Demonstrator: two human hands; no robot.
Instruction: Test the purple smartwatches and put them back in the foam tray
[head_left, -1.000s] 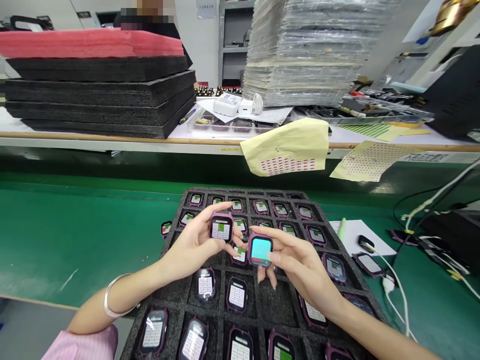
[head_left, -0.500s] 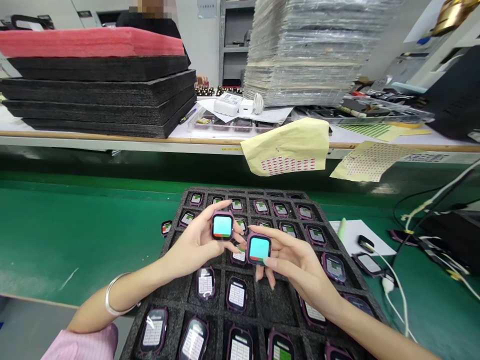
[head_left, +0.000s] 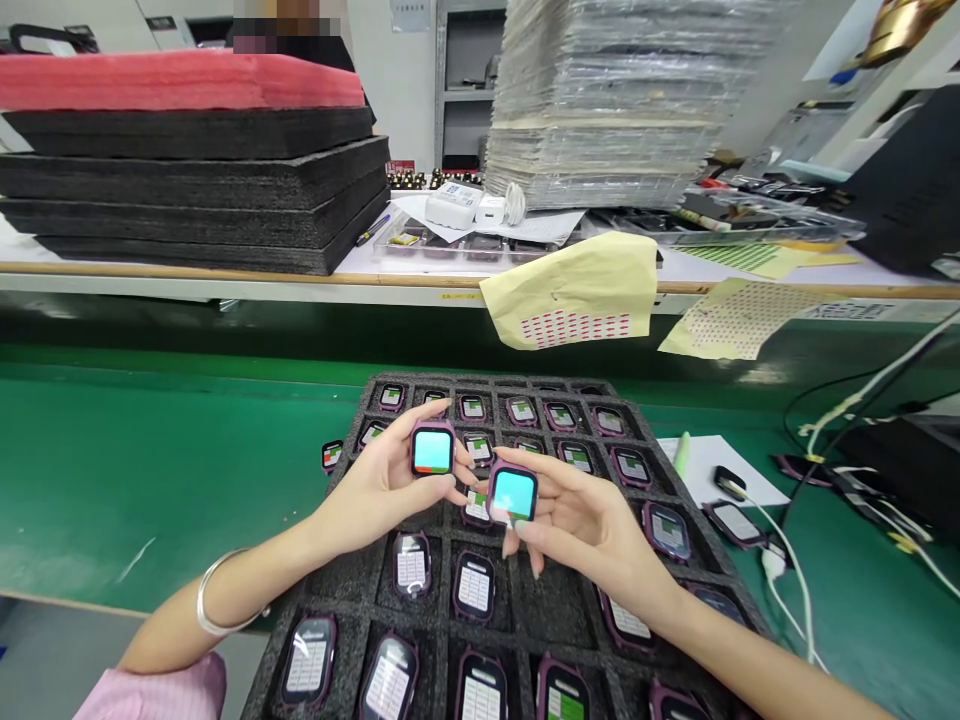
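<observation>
My left hand (head_left: 390, 480) is closed on a purple-framed smartwatch (head_left: 433, 450) without a strap, its lit screen cyan with a red and green strip at the bottom. A second purple smartwatch (head_left: 513, 494) with a cyan screen is gripped in my right hand (head_left: 585, 510), fingers and thumb at its edges. Both are held side by side, faces up, above a black foam tray (head_left: 442, 546). Several like watches lie in its compartments, among them one with a white grid on its screen (head_left: 474, 587). Parts of the tray are hidden under my hands and forearms.
Left of the tray, a single watch (head_left: 331, 455) lies on the green bench (head_left: 150, 470). Cables (head_left: 801, 590) and more watch bodies (head_left: 733, 524) are at the right. A shelf edge (head_left: 337, 292) crosses behind, bearing stacked black foam (head_left: 187, 190) and clear plastic trays (head_left: 600, 110).
Both hands have shifted slightly left with their watches. The right watch is tilted a little, and a pale reflection shows on its lower screen.
</observation>
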